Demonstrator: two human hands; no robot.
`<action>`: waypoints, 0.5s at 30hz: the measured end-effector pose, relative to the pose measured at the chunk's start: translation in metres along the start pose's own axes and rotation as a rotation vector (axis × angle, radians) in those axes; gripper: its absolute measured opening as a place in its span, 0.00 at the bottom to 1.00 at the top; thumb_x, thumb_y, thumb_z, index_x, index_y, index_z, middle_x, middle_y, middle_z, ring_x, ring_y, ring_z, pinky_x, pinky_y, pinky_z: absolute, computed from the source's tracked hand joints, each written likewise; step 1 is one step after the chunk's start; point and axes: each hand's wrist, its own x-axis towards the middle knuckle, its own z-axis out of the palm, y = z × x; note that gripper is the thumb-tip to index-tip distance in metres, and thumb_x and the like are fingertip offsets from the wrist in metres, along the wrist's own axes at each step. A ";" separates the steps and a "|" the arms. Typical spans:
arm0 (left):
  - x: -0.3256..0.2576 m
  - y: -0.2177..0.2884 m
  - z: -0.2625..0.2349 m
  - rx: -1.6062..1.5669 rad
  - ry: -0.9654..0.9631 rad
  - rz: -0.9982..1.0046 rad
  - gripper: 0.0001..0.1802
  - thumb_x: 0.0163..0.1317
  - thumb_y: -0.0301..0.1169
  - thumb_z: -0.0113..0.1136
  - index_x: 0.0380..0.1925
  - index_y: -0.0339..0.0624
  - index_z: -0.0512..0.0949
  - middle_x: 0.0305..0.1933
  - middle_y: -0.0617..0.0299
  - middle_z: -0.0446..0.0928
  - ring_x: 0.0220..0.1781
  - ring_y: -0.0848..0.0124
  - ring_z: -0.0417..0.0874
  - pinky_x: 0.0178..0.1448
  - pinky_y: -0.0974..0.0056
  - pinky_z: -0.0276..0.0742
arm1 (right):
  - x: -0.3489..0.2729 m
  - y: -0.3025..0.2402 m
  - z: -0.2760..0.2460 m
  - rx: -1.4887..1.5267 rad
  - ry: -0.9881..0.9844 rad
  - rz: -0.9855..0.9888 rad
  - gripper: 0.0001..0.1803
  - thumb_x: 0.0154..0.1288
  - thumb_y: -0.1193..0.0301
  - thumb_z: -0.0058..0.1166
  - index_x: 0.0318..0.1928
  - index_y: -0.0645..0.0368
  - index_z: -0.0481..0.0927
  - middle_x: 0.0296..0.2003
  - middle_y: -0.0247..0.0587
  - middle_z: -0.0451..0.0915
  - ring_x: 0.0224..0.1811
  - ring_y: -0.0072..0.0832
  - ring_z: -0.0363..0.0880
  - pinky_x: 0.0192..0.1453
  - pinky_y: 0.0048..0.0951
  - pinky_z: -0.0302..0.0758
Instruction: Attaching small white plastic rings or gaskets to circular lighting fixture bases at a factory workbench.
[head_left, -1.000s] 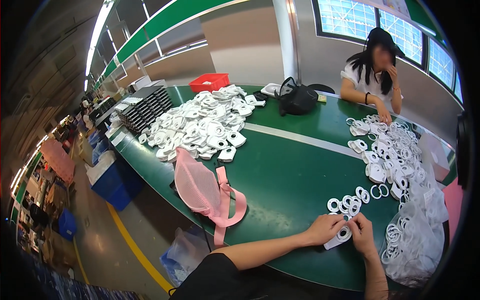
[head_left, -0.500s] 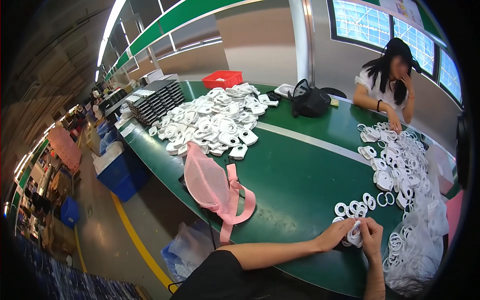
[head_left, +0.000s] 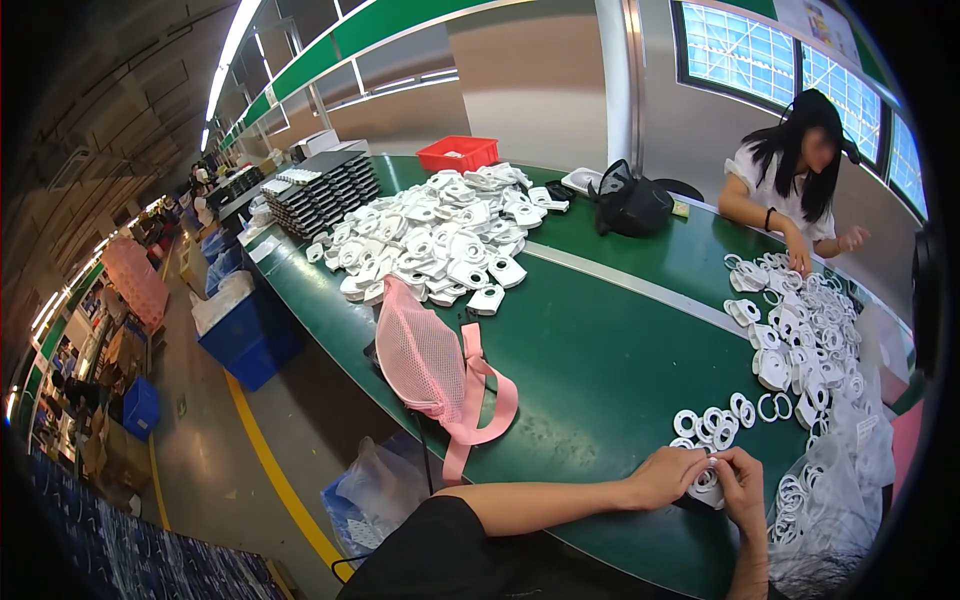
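White part [head_left: 708, 482] between both hands

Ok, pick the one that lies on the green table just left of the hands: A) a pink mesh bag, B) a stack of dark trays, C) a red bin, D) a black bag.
A: the pink mesh bag lies at the green table's near edge, left of the left hand and right hand, which together hold a white ring part.

Bare green table [head_left: 600, 350] left of hands; white rings [head_left: 715, 420] crowd ahead
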 end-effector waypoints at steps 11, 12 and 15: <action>0.007 0.004 0.001 -0.328 0.135 -0.139 0.13 0.64 0.37 0.49 0.40 0.38 0.69 0.29 0.48 0.74 0.30 0.54 0.76 0.32 0.57 0.68 | 0.000 0.015 0.008 0.286 0.129 0.086 0.04 0.66 0.75 0.46 0.35 0.64 0.73 0.28 0.32 0.75 0.29 0.14 0.70 0.33 0.17 0.67; 0.005 0.011 -0.004 -0.217 0.049 -0.183 0.19 0.64 0.36 0.51 0.50 0.40 0.62 0.34 0.48 0.75 0.34 0.56 0.77 0.35 0.58 0.69 | 0.001 0.016 0.010 0.401 0.179 0.115 0.04 0.67 0.75 0.44 0.37 0.62 0.72 0.29 0.30 0.74 0.29 0.13 0.69 0.34 0.16 0.66; -0.002 0.024 -0.004 -0.129 0.084 -0.039 0.23 0.61 0.31 0.54 0.53 0.39 0.59 0.35 0.44 0.75 0.39 0.46 0.76 0.41 0.55 0.71 | 0.003 0.018 0.013 0.462 0.245 0.068 0.04 0.69 0.73 0.44 0.37 0.61 0.70 0.29 0.29 0.73 0.28 0.11 0.67 0.32 0.14 0.64</action>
